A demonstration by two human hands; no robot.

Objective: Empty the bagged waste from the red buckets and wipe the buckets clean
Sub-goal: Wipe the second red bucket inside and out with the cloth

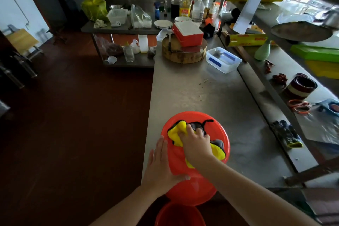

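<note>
Right hand (196, 143): fingers curled into a yellow cloth (178, 130), pressing it on the round red face of the bucket (192, 192). We take that face for the base but cannot be sure.

Left hand (161, 163): fingers straight, flat against the bucket's side, thumb laid across it. It braces and does not grip.

The bucket is tipped on the near corner of the steel surface (201, 93), its wider end overhanging the edge toward us.

A second bucket (179, 214) sits just below the first, only partly in frame.

Progress, as we judge it:
- We see no bagged waste in or near the tipped bucket, so emptying looks done for this one.
- Wiping is under way.
- We cannot tell whether the second bucket is emptied or wiped.
</note>
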